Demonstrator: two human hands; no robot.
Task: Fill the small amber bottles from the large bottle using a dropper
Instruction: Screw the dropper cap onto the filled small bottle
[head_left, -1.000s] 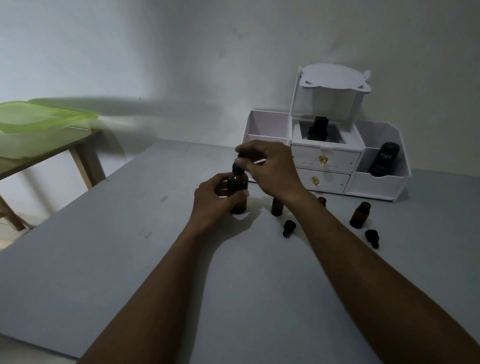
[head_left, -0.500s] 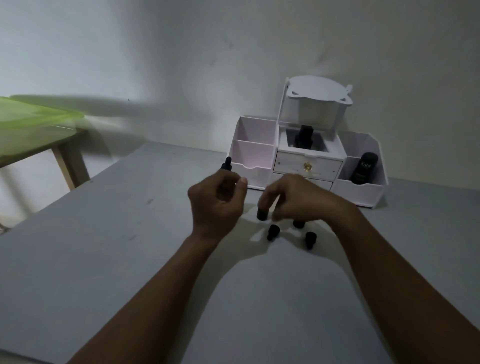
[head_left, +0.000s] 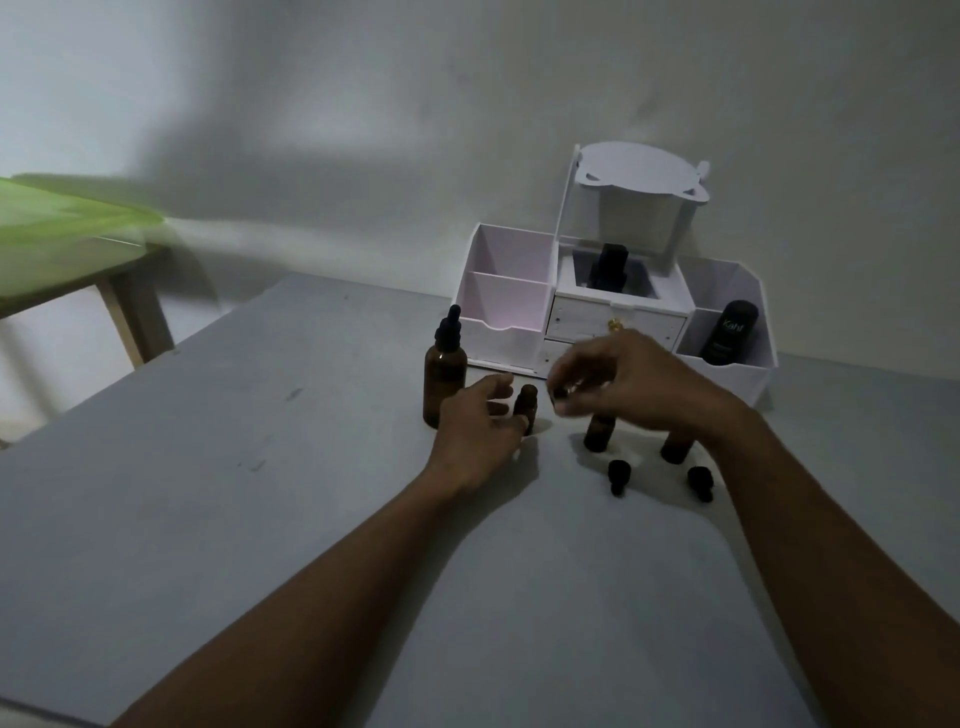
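- Starting at the left, the large bottle (head_left: 444, 379) stands upright on the table (head_left: 260, 519). It is amber glass with the black dropper (head_left: 450, 332) seated in its neck, just beside the left hand.
- The left hand (head_left: 475, 434) has its fingers half curled against the nearest small bottle (head_left: 527, 405). Grip or mere touch, I cannot tell. Best, I'd say, to hold it low and upright so it can't tip.
- The right hand (head_left: 628, 384) hovers over the row, fingertips pinching a small dark piece (head_left: 562, 399). It is blurred, likely a cap. I'd set it well apart from the open necks before going for the dropper.
- Below that hand, the second small bottle (head_left: 597, 436) and third small bottle (head_left: 675, 451) stand upright, dark amber and seemingly uncapped.
- A loose cap (head_left: 618, 475) and the other cap (head_left: 700, 480) lie just in front of them.
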